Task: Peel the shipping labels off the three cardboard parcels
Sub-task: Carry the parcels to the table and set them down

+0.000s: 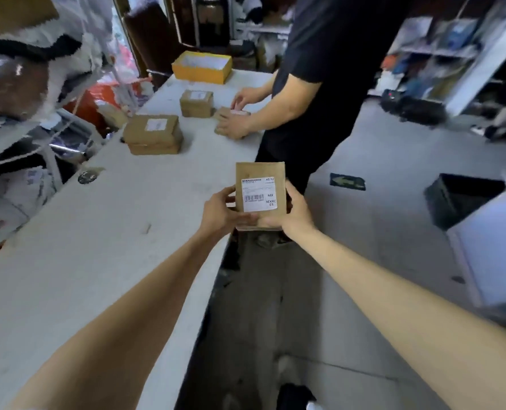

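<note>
- Small brown cardboard parcel (260,184): held upright off the white counter (98,232) edge, white shipping label (258,194) facing the camera for peeling.
- Left hand (219,213) and right hand (293,214): each grip clamped on the parcel's sides.

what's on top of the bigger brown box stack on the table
A white label lies flat on the top box of the stack; its print is too blurred to read. Nothing else sits there.

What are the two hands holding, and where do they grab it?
A small cardboard parcel with its label still on. The left hand grips its lower left edge, the right hand its lower right edge, thumbs along the bottom.
</note>
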The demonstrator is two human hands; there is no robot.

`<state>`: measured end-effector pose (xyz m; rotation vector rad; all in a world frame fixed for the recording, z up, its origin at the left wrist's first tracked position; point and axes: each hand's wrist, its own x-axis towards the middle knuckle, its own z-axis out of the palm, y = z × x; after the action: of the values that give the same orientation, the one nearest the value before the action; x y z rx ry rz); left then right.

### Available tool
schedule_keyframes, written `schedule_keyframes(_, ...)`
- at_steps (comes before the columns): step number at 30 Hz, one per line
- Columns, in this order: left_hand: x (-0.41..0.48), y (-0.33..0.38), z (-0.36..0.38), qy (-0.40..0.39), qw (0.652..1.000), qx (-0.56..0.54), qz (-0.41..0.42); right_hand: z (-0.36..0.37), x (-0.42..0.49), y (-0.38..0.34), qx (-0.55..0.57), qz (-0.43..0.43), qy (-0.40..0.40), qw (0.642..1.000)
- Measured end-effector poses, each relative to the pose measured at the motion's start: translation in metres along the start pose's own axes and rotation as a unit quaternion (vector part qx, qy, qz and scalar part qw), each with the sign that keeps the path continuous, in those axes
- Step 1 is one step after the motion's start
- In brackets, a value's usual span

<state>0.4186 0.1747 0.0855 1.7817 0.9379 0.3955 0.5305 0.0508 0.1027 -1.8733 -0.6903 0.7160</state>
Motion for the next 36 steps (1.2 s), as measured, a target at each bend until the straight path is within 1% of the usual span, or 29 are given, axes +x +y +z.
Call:
schedule_keyframes(3,0.011,0.03,0.068,-0.08,0.995,0.019,0.052,-0.062,-0.014,0.025,0.027,0.04,0.094,0.994)
schedule_keyframes(8,0.012,0.084,0.186,-0.201,0.974,0.042,0.099,-0.166,-0.046,0.073,-0.005,0.091,0.228,0.969)
schedule_keyframes(13,-0.006,0.145,0.308,-0.301,0.942,0.058,0.135,-0.272,-0.087,0.12,0.004,0.147,0.331,0.932)
schedule_keyframes(18,-0.043,0.2,0.427,-0.381,0.906,0.056,0.177,-0.37,-0.132,0.174,0.027,0.173,0.406,0.897)
schedule_keyframes(21,-0.072,0.23,0.502,-0.439,0.877,0.057,0.188,-0.43,-0.168,0.205,0.059,0.183,0.478,0.857)
schedule_keyframes(24,-0.098,0.254,0.564,-0.478,0.85,0.06,0.213,-0.478,-0.198,0.231,0.032,0.204,0.508,0.836)
schedule_keyframes(27,-0.126,0.273,0.623,-0.505,0.829,0.072,0.231,-0.522,-0.231,0.254,-0.006,0.229,0.55,0.803)
schedule_keyframes(31,-0.15,0.295,0.694,-0.536,0.799,0.094,0.256,-0.572,-0.262,0.279,0.047,0.227,0.576,0.784)
schedule_keyframes(32,-0.154,0.301,0.711,-0.538,0.795,0.102,0.259,-0.585,-0.267,0.289,0.053,0.22,0.586,0.778)
schedule_keyframes(36,-0.172,0.324,0.775,-0.571,0.77,0.114,0.259,-0.632,-0.284,0.313,0.05,0.252,0.611,0.749)
